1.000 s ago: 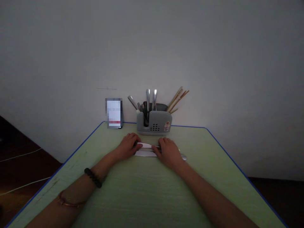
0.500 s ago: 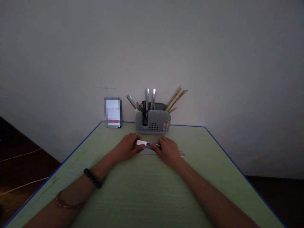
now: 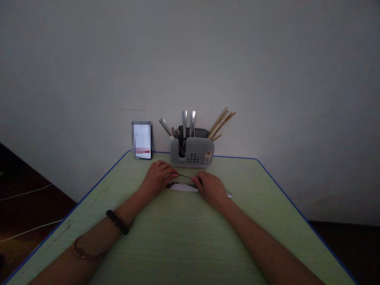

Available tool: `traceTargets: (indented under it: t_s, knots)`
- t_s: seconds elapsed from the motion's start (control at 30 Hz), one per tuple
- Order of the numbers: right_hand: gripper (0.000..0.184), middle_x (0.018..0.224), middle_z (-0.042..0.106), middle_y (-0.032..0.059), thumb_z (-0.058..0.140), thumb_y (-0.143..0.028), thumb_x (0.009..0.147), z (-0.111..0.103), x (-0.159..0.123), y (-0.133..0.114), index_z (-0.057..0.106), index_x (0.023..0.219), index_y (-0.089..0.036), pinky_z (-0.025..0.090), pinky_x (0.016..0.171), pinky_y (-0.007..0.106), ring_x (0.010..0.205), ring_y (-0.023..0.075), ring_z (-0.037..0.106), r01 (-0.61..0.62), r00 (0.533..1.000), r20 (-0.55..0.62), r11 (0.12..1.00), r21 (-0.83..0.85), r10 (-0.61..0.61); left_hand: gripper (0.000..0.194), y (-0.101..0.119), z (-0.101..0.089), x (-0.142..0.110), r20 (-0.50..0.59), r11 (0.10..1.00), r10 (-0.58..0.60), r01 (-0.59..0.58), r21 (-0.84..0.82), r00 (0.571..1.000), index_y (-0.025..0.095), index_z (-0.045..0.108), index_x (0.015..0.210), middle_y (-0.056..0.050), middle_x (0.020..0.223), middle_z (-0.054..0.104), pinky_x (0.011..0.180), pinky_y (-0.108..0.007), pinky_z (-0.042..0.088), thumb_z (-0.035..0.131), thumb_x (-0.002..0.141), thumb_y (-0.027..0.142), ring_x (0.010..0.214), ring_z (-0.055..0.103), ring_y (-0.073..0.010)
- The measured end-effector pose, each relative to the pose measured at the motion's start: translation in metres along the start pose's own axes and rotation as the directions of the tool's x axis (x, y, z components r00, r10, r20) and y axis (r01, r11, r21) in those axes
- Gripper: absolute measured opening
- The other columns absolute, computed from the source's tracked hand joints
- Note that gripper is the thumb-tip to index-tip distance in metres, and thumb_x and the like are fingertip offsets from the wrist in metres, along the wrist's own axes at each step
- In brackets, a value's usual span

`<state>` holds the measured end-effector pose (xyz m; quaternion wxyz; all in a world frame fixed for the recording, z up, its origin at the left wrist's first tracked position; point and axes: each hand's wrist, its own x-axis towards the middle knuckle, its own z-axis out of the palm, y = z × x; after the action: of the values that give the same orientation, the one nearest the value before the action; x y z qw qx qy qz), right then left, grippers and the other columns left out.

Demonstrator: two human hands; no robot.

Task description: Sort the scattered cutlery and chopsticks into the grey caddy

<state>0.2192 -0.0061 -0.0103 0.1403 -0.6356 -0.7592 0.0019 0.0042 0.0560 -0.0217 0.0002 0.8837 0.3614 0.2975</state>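
My left hand [image 3: 158,176] pinches the left end of a slim metal utensil [image 3: 184,176], held nearly edge-on just above the table. The other end is in my right hand [image 3: 211,187], thumb and fingers closed on it. Its ends are hidden in my fingers, so I cannot tell its exact kind. Below it a table knife [image 3: 184,187] lies on the green tabletop, its pale blade showing between my hands. A silver end [image 3: 229,194] pokes out to the right of my right hand; the part between is covered.
Against the wall stands a grey cutlery holder [image 3: 199,152] with metal handles [image 3: 184,122] and wooden chopsticks [image 3: 221,122] in it. To its left a phone [image 3: 143,138] leans upright, its screen blurred. The table [image 3: 184,245] has a blue edge.
The metal utensil has been turned from its shiny face to nearly edge-on, and has risen slightly away from the knife. My left hand has shifted a little up. More of the knife's blade shows.
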Motion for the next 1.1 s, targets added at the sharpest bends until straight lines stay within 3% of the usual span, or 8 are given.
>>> traceTargets:
  t_s: [0.27,0.4,0.5,0.63,0.77,0.9,1.0,1.1]
  knots:
    - [0.032,0.09,0.068,0.0045,0.042,-0.047,0.091,-0.003,0.0,0.003,0.06,0.088,-0.021,0.038,0.065,0.026,0.08,0.0174,0.062,0.045,0.998,-0.037,0.999,0.01,-0.045,0.031,-0.003,0.001,0.0,-0.067,0.999,-0.032,0.032,-0.002,0.997,0.02,0.068,0.083,-0.005,0.08,0.068,0.078,-0.034,0.04,0.047,0.091,0.042,0.082,0.054,-0.02]
    - [0.043,0.078,0.068,0.006,0.042,-0.059,0.086,-0.006,0.005,0.021,0.061,0.077,-0.021,0.037,0.059,0.027,0.071,0.0197,0.062,-0.127,0.991,-0.041,0.992,0.024,0.128,0.033,-0.007,0.0,0.001,-0.089,0.994,-0.109,0.106,-0.037,0.99,0.019,0.067,0.083,-0.005,0.08,0.067,0.075,-0.032,0.041,0.044,0.093,0.041,0.079,0.056,-0.0191]
    - [0.045,0.067,0.064,0.0033,0.045,-0.062,0.082,-0.007,0.009,0.039,0.059,0.071,-0.021,0.037,0.057,0.026,0.065,0.0186,0.059,-0.176,0.982,-0.034,0.962,0.208,0.187,0.034,-0.008,0.0,0.001,-0.08,0.986,-0.15,0.142,-0.091,0.985,0.018,0.066,0.083,-0.005,0.079,0.066,0.073,-0.031,0.042,0.042,0.093,0.04,0.078,0.057,-0.0187]
    - [0.04,0.063,0.059,-0.0011,0.053,-0.058,0.076,-0.006,0.013,0.054,0.058,0.072,-0.019,0.038,0.056,0.024,0.059,0.0141,0.053,-0.127,0.982,-0.031,0.771,0.624,0.187,0.033,-0.006,0.002,0.001,-0.012,0.971,-0.186,0.182,-0.156,0.982,0.018,0.066,0.084,-0.005,0.08,0.066,0.072,-0.031,0.044,0.043,0.092,0.04,0.077,0.058,-0.0185]
    - [0.039,0.052,0.047,-0.0058,0.059,-0.058,0.071,-0.007,0.014,0.059,0.057,0.071,-0.019,0.031,0.048,0.022,0.049,0.0106,0.041,-0.149,0.965,-0.026,0.632,0.761,0.259,0.032,0.002,-0.001,0.0,0.117,0.983,-0.091,0.108,-0.149,0.989,0.018,0.066,0.09,-0.006,0.085,0.066,0.078,-0.033,0.043,0.043,0.091,0.04,0.084,0.056,-0.02]
    - [0.036,0.051,0.042,-0.0065,0.058,-0.054,0.072,-0.003,0.015,0.063,0.057,0.066,-0.019,0.029,0.048,0.022,0.047,0.0098,0.037,-0.128,0.962,-0.071,0.666,0.735,0.263,0.047,0.012,-0.006,-0.002,0.26,0.98,0.077,-0.025,-0.195,0.962,0.019,0.055,0.119,-0.009,0.112,0.061,0.091,-0.037,0.039,0.055,0.083,0.05,0.103,0.052,-0.0235]
    - [0.028,0.062,0.054,-0.0022,0.054,-0.044,0.078,0.003,0.017,0.064,0.058,0.068,-0.018,0.037,0.057,0.024,0.058,0.012,0.048,-0.014,0.981,-0.132,0.73,0.684,0.142,0.072,0.016,-0.007,-0.005,0.326,0.979,0.144,-0.086,-0.188,0.934,0.022,0.044,0.133,-0.011,0.128,0.052,0.1,-0.043,0.033,0.063,0.073,0.058,0.116,0.045,-0.0274]
    - [0.017,0.068,0.057,0.0005,0.054,-0.03,0.077,0.007,0.017,0.059,0.058,0.066,-0.018,0.039,0.064,0.026,0.066,0.0136,0.051,0.088,0.988,-0.157,0.812,0.577,0.004,0.066,0.017,-0.004,-0.007,0.339,0.983,0.14,-0.089,-0.162,0.93,0.025,0.045,0.133,-0.01,0.131,0.05,0.102,-0.044,0.032,0.059,0.078,0.057,0.119,0.043,-0.0275]
